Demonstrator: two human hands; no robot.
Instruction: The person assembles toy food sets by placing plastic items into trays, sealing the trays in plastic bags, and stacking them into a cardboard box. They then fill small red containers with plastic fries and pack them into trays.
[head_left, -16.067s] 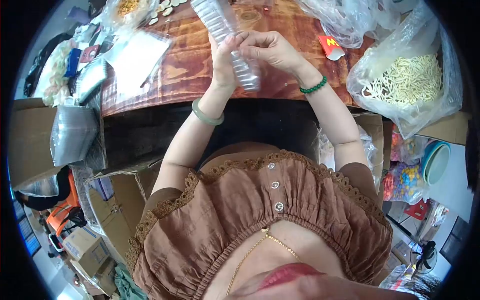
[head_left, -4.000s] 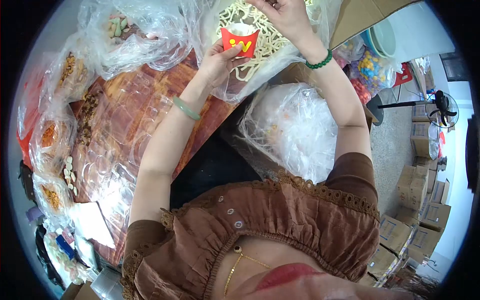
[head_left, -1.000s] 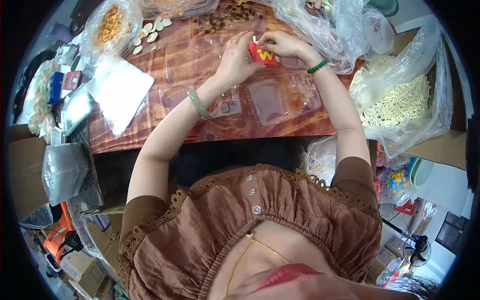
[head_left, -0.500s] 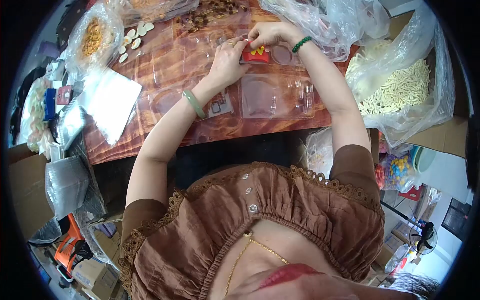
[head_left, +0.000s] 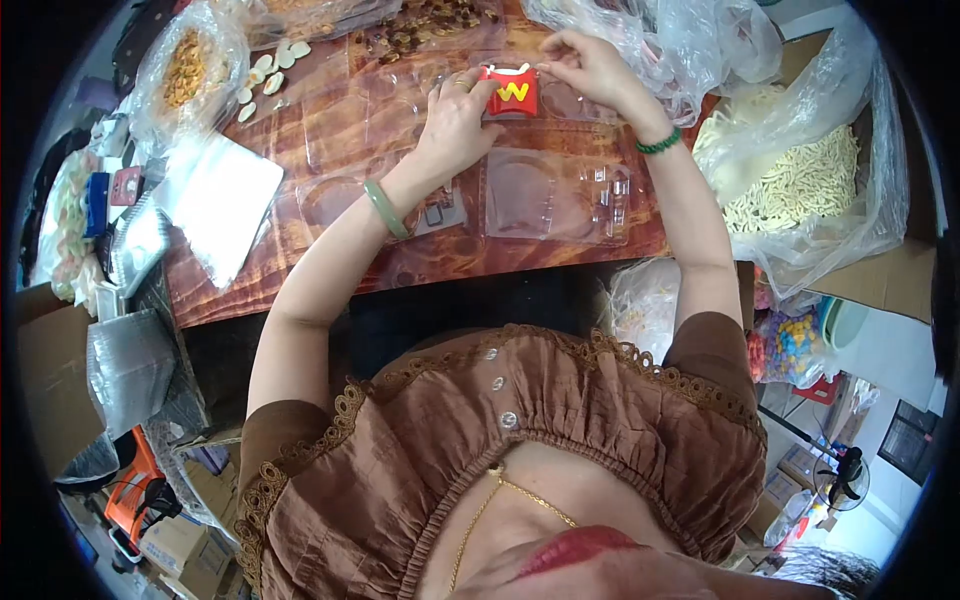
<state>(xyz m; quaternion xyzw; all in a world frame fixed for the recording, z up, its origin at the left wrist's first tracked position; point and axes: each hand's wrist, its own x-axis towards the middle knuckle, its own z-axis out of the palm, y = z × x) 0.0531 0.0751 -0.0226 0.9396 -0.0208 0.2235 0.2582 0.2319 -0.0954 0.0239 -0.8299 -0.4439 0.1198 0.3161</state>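
Observation:
A small red French fries carton [head_left: 512, 91] with a yellow arch mark lies over the clear plastic trays near the far middle of the table, pale bits at its top edge. My left hand [head_left: 458, 122] grips its left side with the fingertips, thumb apart below. To its right, my right hand [head_left: 592, 78] hovers with bent, parted fingers, apart from the carton, and nothing shows in them. Clear moulded trays [head_left: 530, 195] lie flat around and below the carton.
A bag of pale fry-like pieces [head_left: 790, 175] stands in a box at right. Orange pieces fill a bag [head_left: 188, 75] at far left, beside white oval pieces [head_left: 273, 84]. White sheets [head_left: 225, 205] and stacked clear trays [head_left: 130, 365] sit at left. Dark brown pieces [head_left: 425, 35] lie at the back.
My right hand has let go of the carton and moved right, its fingers parting. The carton's front now shows more fully. My left hand has stayed at its left side.

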